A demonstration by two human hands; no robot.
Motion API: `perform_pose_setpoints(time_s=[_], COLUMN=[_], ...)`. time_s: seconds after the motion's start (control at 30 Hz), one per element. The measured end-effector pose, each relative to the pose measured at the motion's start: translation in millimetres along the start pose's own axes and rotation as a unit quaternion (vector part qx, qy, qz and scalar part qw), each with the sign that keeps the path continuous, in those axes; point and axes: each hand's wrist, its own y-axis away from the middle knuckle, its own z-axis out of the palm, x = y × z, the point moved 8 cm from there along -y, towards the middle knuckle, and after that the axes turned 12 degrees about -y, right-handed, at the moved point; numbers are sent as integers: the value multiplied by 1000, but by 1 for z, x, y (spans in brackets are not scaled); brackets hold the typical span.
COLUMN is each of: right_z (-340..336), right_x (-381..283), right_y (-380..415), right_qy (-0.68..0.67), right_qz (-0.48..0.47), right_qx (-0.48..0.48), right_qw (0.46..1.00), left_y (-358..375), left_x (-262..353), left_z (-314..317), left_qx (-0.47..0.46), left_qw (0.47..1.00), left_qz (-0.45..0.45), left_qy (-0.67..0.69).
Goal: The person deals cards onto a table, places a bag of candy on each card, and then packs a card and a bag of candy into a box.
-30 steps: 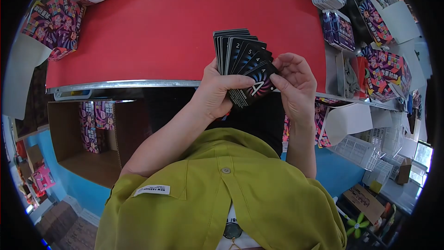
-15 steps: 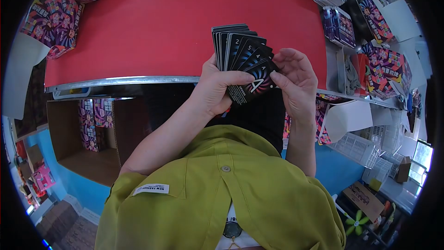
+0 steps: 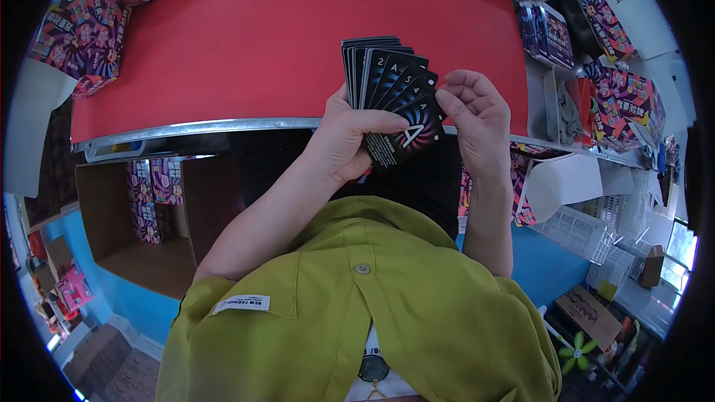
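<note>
Spread slightly wider than a second ago, the black rectangular playing cards with white characters point(image 3: 402, 89) now show another A between 2 and 5. Bare left hand point(image 3: 344, 132) pinches the fan over the red worktop's point(image 3: 261, 37) near edge, while the bare right hand point(image 3: 480, 119) curls its fingers point(image 3: 468, 80) beside the rightmost cards, whether gripping one cannot be told.

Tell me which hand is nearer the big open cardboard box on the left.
Left. The left hand, holding the cards, is right of the cardboard box; the right hand is farther right, by the cards' right edge.
</note>
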Motion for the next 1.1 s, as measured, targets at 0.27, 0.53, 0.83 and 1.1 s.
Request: perform_pose_setpoints(time_s=[0.27,0.53,0.83,1.1], right_z=[-2,-1,-1,-1], right_x=[-2,3,8,19], right_y=[6,11,14,17], right_qy=[33,-4,2,18], right_qz=[-12,-14,-24,18], right_qx=[-35,-86,-126,-90], right_qw=[999,996,992,996], left_y=[-2,-4,-4,-9], left_x=[2,1,0,2], left_z=[0,-3,-4,-3], left_qx=[-1,9,14,36], left_qw=[1000,1000,1000,999], left_qz=[-14,-1,0,1], left_qy=[7,17,14,28])
